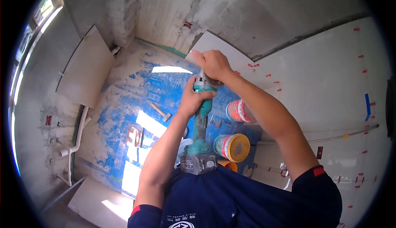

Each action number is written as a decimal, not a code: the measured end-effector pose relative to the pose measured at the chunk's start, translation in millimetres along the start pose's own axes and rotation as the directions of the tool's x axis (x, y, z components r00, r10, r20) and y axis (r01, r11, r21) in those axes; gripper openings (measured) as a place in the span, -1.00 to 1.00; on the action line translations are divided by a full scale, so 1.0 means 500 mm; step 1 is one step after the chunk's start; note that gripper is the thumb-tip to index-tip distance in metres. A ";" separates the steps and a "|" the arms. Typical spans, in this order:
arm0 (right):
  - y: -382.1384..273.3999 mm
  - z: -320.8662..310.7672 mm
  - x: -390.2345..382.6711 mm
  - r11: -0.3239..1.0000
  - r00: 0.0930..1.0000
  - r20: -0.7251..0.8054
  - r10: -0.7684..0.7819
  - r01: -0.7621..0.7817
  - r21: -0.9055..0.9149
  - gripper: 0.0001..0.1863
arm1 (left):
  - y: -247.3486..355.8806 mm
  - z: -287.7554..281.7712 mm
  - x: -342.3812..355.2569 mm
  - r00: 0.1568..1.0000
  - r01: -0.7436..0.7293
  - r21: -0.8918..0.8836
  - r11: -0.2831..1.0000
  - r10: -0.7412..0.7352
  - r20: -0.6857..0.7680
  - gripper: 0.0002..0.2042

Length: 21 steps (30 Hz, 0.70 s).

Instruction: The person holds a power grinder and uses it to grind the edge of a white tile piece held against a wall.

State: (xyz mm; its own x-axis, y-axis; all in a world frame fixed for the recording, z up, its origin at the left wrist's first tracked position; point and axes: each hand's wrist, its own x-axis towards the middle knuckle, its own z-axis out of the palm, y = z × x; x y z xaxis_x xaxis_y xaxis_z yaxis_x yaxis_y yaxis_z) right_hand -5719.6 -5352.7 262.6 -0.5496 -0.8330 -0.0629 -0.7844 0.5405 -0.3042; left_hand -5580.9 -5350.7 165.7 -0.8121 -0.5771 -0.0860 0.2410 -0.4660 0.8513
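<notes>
A teal cordless angle grinder (201, 120) points up the middle of the view, its dark battery (197, 164) at my waist. My left hand (194, 96) is wrapped round its upper body below the metal head. My right hand (212, 63) is closed at the top of the grinder's head, thumb raised; whatever lies under its fingers is hidden. A large pale tile (199, 43) stands behind that hand against the wall.
Blue floor sheeting (152, 87) bears a hammer (165, 115), a trowel (134, 135), a red-lidded bucket (239, 111) and yellow-lidded bucket (231, 147). Another tile (82, 67) and white pipes (70, 150) line the left wall; red-clipped tiling (326, 83) covers the right wall.
</notes>
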 end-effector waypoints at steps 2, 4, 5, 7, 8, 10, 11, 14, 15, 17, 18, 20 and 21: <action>-0.004 0.005 0.007 0.992 0.997 0.009 0.078 -0.079 0.099 -0.31 | 0.003 -0.005 -0.003 1.000 -0.011 0.007 1.000 0.011 -0.006 -0.39; -0.003 0.014 0.007 0.981 0.986 0.018 0.163 -0.164 0.104 -0.31 | 0.002 -0.006 -0.007 1.000 -0.022 0.009 1.000 0.022 -0.018 -0.39; -0.001 0.019 0.005 0.970 0.978 0.015 0.208 -0.208 0.127 -0.32 | 0.000 -0.007 -0.010 1.000 -0.014 0.044 0.999 0.015 -0.023 -0.38; 0.004 0.026 -0.004 0.962 0.972 0.010 0.237 -0.236 0.140 -0.32 | -0.002 -0.004 -0.017 1.000 -0.004 0.073 0.997 0.006 -0.026 -0.38; 0.004 0.024 -0.003 0.951 0.962 -0.007 0.274 -0.270 0.150 -0.32 | -0.001 -0.003 -0.018 0.999 0.002 0.123 0.992 0.002 -0.037 -0.37; -0.004 0.020 -0.004 0.991 0.992 -0.065 0.108 -0.102 0.088 -0.37 | 0.006 -0.001 -0.015 0.996 -0.051 0.195 0.979 0.064 -0.058 -0.37; -0.012 0.018 -0.005 1.000 0.996 -0.092 -0.009 0.010 0.012 -0.39 | 0.011 -0.002 -0.014 0.996 -0.072 0.210 0.975 0.081 -0.038 -0.37; -0.041 0.012 0.004 0.980 0.982 0.042 -0.183 0.186 -0.076 -0.42 | 0.026 -0.009 -0.021 0.997 0.070 -0.048 0.996 -0.070 -0.015 -0.36; -0.048 0.011 0.007 0.972 0.977 0.059 -0.204 0.209 -0.108 -0.40 | 0.029 -0.009 -0.030 0.998 0.059 -0.028 0.998 -0.059 0.007 -0.36; -0.050 0.012 0.010 0.974 0.974 0.128 -0.189 0.203 -0.102 -0.38 | 0.031 -0.011 -0.058 0.969 0.244 -0.160 0.956 -0.236 0.071 -0.48; -0.043 0.010 0.019 0.974 0.974 0.120 -0.192 0.204 -0.096 -0.38 | 0.032 -0.014 -0.072 0.936 0.351 -0.138 0.926 -0.342 0.082 -0.54; -0.018 0.012 0.025 0.967 0.944 0.215 -0.252 0.253 0.021 -0.41 | 0.031 -0.017 -0.088 0.877 0.481 -0.123 0.868 -0.479 0.050 -0.65; -0.002 0.014 0.028 0.966 0.944 0.205 -0.259 0.256 0.041 -0.41 | 0.031 -0.018 -0.092 0.883 0.469 -0.128 0.874 -0.467 0.046 -0.65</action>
State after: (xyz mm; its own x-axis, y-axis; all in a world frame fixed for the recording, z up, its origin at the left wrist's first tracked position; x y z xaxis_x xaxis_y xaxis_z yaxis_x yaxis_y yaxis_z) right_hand -5724.5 -5365.7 255.6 -0.2570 -0.9504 -0.1752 -0.8866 0.3040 -0.3485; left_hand -5535.0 -5337.5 178.0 -0.8541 -0.2609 -0.4500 -0.1023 -0.7640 0.6371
